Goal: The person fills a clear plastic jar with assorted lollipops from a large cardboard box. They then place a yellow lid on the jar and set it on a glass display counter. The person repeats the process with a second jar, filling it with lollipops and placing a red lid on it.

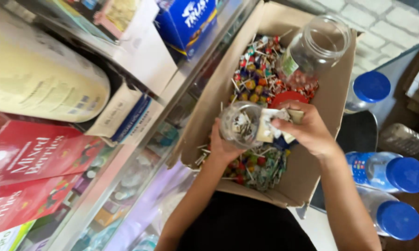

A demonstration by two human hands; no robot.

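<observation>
Over the open brown cardboard box [332, 97] we are holding a small clear plastic jar [240, 124] in our left hand [223, 148], fingers wrapped under and around its far side, mouth tipped toward our right. Our right hand [309, 130] is pinching a wad of pale crumpled wrappers [275, 124] between thumb and fingertips, right at the jar's mouth, touching or nearly touching the rim. The jar's long axis is running roughly left to right, lying almost on its side, so the opening is facing the right hand, the nearer one to it. Below both hands, loose colourful stick lollipops [256, 79] are covering the box floor. A larger clear empty jar [317, 46] is lying in the box's far corner with a red round lid [287, 98] just beside it. Blue-lidded clear jars [391, 172] are standing outside the box on our right; a glass shelf [149, 139] with packaged boxes is on our left.
</observation>
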